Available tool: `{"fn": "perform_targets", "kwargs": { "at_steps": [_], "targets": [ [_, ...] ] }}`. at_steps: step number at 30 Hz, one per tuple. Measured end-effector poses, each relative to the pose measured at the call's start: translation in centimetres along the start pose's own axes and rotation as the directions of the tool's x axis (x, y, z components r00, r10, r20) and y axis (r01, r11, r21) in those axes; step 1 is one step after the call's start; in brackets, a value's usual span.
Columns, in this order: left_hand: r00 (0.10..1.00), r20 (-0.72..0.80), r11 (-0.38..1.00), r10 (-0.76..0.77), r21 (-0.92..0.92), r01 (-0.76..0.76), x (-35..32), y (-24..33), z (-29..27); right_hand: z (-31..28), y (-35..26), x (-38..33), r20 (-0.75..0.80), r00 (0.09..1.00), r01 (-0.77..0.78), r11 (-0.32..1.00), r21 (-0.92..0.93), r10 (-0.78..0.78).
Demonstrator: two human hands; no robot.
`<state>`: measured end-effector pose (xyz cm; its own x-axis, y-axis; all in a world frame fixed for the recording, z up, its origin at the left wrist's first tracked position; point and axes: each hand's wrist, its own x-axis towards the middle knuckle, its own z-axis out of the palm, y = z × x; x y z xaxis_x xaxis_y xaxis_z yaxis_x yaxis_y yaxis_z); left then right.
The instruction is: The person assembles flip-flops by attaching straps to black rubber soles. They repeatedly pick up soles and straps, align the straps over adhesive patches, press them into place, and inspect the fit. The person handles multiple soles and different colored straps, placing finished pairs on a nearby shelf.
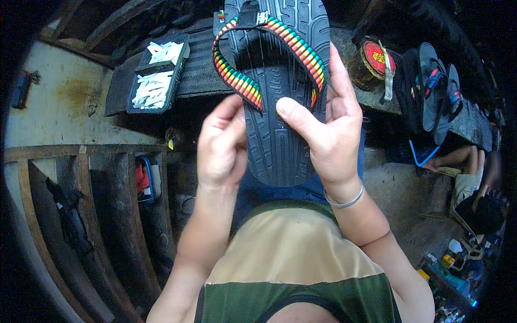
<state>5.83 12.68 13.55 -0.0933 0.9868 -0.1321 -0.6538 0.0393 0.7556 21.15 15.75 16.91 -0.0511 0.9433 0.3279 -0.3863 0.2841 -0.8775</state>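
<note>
A green and tan shirt (291, 247) is nearest; just beyond it, a black sandal (280, 156) with a striped strap (295, 40) is held up in the middle. The right hand (339, 129) clasps its right side, thumb on top. The left hand (219, 142) curls at its left edge; whether it grips cannot be told. Far left sits a tray (154, 68) of white strips (153, 90); far right, a red-topped container (371, 64).

A sleeveless top (293, 247) is worn, made up of a broad, satiny tan band set between dark green panels, with the neckline (304, 297) and armholes edged in black trim. Below the hem, blue trousers (256, 192) are partly seen. The right wrist (342, 188) is circled by a thin, silver-coloured bangle (347, 204); both hands (222, 142) are uncovered.
</note>
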Motion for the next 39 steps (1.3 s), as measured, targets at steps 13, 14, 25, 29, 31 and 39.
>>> {"fn": "perform_targets", "kwargs": {
  "at_steps": [13, 14, 25, 29, 31, 39],
  "targets": [
    [0.973, 0.098, 0.901, 0.210, 0.367, -0.231, -2.2, 0.9, 0.2, 1.2, -1.2, 0.2, 0.020, 1.000, -0.003, 1.000, 0.023, 0.003],
    [0.970, 0.103, 0.891, 0.219, 0.385, -0.242, -2.4, 0.8, 0.1, 1.3, -1.2, 0.1, 0.021, 1.000, -0.004, 1.000, 0.013, 0.004],
    [0.978, 0.001, 0.942, 0.207, 0.270, -0.199, -0.4, 2.2, -0.1, 0.8, 1.7, -0.2, -0.005, 1.000, 0.007, 0.999, 0.050, -0.006],
    [0.948, 0.156, 0.831, 0.276, 0.457, -0.317, 1.1, 0.0, 0.4, -0.2, 4.6, -0.5, -0.095, 0.971, -0.227, 0.971, -0.076, 0.220],
    [0.951, 0.102, 0.852, 0.293, 0.424, -0.308, 1.4, -1.0, 0.0, -1.3, 6.3, 0.0, -0.053, 0.929, -0.337, 0.897, 0.287, 0.366],
    [0.980, 0.057, 0.880, 0.189, 0.432, -0.195, 1.1, -3.4, -2.7, -7.4, 9.2, -4.0, 0.249, 0.727, -0.678, 0.613, 0.407, 0.639]
  ]
}}
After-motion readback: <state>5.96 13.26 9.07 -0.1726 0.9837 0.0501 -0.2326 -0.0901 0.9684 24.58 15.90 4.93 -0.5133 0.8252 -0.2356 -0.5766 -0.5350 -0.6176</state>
